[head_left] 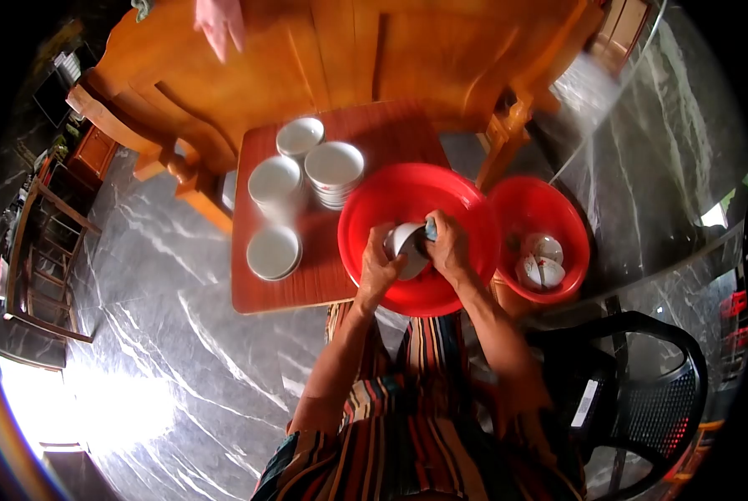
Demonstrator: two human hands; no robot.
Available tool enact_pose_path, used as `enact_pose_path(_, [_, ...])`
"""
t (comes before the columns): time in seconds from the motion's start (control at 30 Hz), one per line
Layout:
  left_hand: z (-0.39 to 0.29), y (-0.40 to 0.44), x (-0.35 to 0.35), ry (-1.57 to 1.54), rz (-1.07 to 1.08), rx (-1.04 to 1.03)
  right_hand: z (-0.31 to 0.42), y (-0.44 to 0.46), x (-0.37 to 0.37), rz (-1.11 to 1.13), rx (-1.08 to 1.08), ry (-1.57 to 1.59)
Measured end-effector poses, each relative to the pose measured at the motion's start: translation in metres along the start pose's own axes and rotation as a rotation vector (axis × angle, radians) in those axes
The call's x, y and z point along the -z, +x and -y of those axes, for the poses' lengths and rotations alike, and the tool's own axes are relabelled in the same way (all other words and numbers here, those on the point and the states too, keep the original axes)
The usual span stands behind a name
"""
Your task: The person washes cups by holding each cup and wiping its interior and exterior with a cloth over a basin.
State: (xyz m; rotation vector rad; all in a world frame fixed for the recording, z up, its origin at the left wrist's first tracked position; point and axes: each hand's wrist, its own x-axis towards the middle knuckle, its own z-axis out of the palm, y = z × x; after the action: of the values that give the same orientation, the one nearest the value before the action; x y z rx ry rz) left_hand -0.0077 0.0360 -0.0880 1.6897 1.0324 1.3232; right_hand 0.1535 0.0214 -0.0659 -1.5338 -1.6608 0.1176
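Over the large red basin (366, 196), my left hand (379, 260) grips a white bowl (403, 240) by its side, tilted so the rim faces up and across. My right hand (449, 249) is closed around a small blue-grey scrubbing pad (431, 229) and presses against the bowl's right side. Whether the pad is cloth or sponge is too small to tell. Under my hands another pale bowl shape shows partly in the basin. The basin stands at the right front of a reddish-brown wooden table (391, 129), overhanging its edge.
White bowls stand in stacks at the table's left: one at the back (300, 134), a taller stack (334, 165), and two nearer. A second red basin (507, 200) at right holds several bowls. A wooden bench (332, 58), a black chair (658, 401) and another person's hand (219, 25) surround the table.
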Motion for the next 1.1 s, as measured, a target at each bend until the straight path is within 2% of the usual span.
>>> enact_pose_path(0.03, [-0.005,0.002,-0.001,-0.094,0.008,-0.072,0.007,0.008,0.004,-0.006,0.085,-0.045])
enact_pose_path(0.1, [-0.002,0.001,-0.001,-0.035,0.039,0.030,0.011,0.006,0.004,-0.004,0.133,-0.118])
enact_pose_path(0.17, [0.010,0.001,-0.005,-0.050,0.054,0.012,0.016,0.007,0.005,-0.057,0.389,-0.170])
enact_pose_path(0.23, [0.012,0.001,-0.007,-0.065,0.069,0.003,0.023,0.009,0.007,-0.041,0.395,-0.170])
enact_pose_path(0.3, [0.007,0.001,-0.006,-0.105,0.084,0.016,0.019,0.009,0.000,-0.100,0.554,-0.209])
enact_pose_path(0.43, [-0.013,0.000,0.000,-0.191,0.062,0.039,0.016,0.009,-0.007,-0.093,0.296,-0.119])
enact_pose_path(0.47, [-0.010,0.000,-0.002,-0.112,0.013,-0.045,0.016,0.009,-0.006,-0.111,0.268,-0.106])
enact_pose_path(0.57, [-0.010,0.001,0.001,-0.156,0.028,-0.065,0.002,0.006,-0.011,-0.191,0.251,-0.141])
enact_pose_path(0.6, [-0.005,-0.001,-0.001,-0.204,-0.025,-0.051,-0.001,0.004,-0.012,-0.198,0.250,-0.142])
enact_pose_path(0.67, [0.007,-0.002,-0.004,-0.249,-0.096,-0.083,-0.007,0.001,-0.016,-0.111,0.026,-0.065])
enact_pose_path(0.7, [0.006,-0.001,-0.003,-0.248,-0.110,-0.126,-0.012,0.001,-0.017,-0.118,0.027,-0.066])
enact_pose_path(0.8, [0.004,0.000,-0.002,-0.227,-0.146,-0.104,-0.058,-0.009,-0.040,-0.006,-0.050,-0.008])
enact_pose_path(0.83, [0.004,0.000,-0.002,-0.216,-0.166,-0.090,-0.097,-0.017,-0.063,0.208,-0.148,0.058])
enact_pose_path(0.9, [0.002,0.003,-0.002,-0.201,-0.174,-0.132,-0.112,-0.015,-0.071,0.409,-0.244,0.124])
enact_pose_path(0.93, [-0.001,0.002,-0.003,-0.251,-0.164,-0.100,-0.114,-0.018,-0.073,0.416,-0.276,0.130])
enact_pose_path(1.0, [-0.011,0.001,-0.004,-0.304,-0.144,-0.069,-0.112,-0.020,-0.074,0.415,-0.313,0.134])
enact_pose_path(1.03, [-0.016,0.000,-0.003,-0.281,-0.113,-0.044,-0.095,-0.016,-0.065,0.176,-0.232,0.164])
enact_pose_path(1.1, [-0.017,0.000,-0.002,-0.260,-0.078,-0.013,-0.047,-0.007,-0.036,-0.060,-0.154,0.189])
